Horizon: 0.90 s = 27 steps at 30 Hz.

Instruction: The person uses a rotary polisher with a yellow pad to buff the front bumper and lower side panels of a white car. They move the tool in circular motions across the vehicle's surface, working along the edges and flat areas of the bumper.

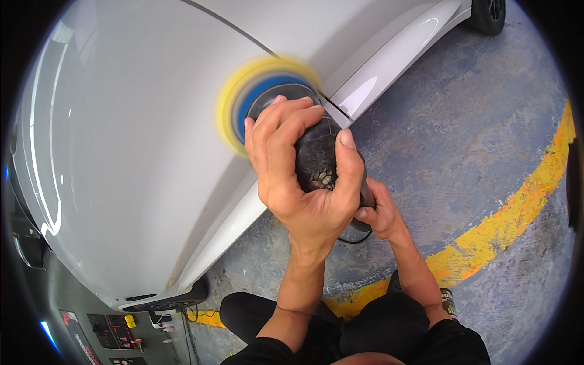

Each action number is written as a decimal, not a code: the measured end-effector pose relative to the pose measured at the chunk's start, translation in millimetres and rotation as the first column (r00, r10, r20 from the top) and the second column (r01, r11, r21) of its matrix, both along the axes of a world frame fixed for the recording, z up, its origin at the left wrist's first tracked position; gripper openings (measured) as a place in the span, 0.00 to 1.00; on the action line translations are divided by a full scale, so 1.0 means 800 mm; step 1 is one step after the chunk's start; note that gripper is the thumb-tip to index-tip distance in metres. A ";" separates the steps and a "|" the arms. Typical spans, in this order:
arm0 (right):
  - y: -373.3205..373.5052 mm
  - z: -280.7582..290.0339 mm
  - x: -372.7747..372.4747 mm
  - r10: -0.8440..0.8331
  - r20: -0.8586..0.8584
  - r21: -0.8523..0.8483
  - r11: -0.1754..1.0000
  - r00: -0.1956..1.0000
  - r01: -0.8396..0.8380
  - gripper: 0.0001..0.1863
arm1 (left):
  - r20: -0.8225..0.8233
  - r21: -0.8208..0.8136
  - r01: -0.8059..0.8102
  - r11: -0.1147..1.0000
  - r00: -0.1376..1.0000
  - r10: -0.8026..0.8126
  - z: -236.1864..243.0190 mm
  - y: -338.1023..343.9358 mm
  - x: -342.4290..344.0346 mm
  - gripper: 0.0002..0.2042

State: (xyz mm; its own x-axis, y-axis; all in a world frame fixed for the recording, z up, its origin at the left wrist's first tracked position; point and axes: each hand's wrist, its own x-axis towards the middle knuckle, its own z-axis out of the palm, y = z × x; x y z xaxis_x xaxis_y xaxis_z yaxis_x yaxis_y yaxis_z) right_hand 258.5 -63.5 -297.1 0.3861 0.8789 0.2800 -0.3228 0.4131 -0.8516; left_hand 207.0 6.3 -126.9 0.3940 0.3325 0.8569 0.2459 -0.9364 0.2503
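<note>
A black electric polisher [316, 159] rests against the side of a white car [146, 121], near a panel seam above the sill. Its yellow pad [227, 115] is smeared by motion, with a blue backing plate [243, 109] behind it. My left hand [289, 173] wraps over the head of the tool, fingers across the left side and thumb on the right. Lower down, my right hand [382, 213] grips the rear handle, its fingers partly hidden behind the tool. A black cord [356, 240] curves out beneath the handle.
The white sill [377, 73] runs diagonally along the car, with wheels [490, 13] at both ends. A worn yellow line [480, 252] curves across the grey floor [426, 146]. Close to my right forearm stands a can-like container [448, 302]. Wall-mounted tools [114, 330] show at lower left.
</note>
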 end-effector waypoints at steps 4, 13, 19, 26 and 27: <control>0.001 0.002 -0.002 -0.010 -0.022 0.010 1.000 1.000 0.010 0.41 | -0.001 -0.002 0.014 1.000 1.000 -0.014 0.000 0.001 0.001 0.15; 0.004 0.016 -0.003 0.000 0.114 0.007 1.000 0.993 -0.001 0.38 | 0.009 0.009 -0.036 0.999 0.999 0.036 0.017 -0.003 -0.027 0.15; 0.012 0.030 -0.015 -0.003 0.311 -0.017 1.000 0.950 0.009 0.42 | 0.196 -0.005 -0.077 0.997 0.978 0.076 0.008 0.003 -0.074 0.17; 0.013 0.028 -0.008 -0.013 0.222 -0.006 1.000 0.975 0.015 0.43 | 0.128 0.034 -0.056 0.998 0.990 0.051 0.013 0.006 -0.060 0.17; 0.013 0.027 -0.005 -0.001 0.206 -0.008 1.000 0.978 0.003 0.43 | 0.108 0.037 -0.051 0.998 0.993 0.047 0.014 0.006 -0.054 0.17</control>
State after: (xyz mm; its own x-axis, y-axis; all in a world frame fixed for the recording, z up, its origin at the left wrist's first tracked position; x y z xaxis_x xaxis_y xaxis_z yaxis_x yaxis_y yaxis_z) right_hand 254.2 -52.9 -275.1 0.3228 0.8807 0.3467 -0.1388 0.4064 -0.9031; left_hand 164.0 10.7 -115.8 0.2829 0.3143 0.9062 0.2655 -0.9335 0.2409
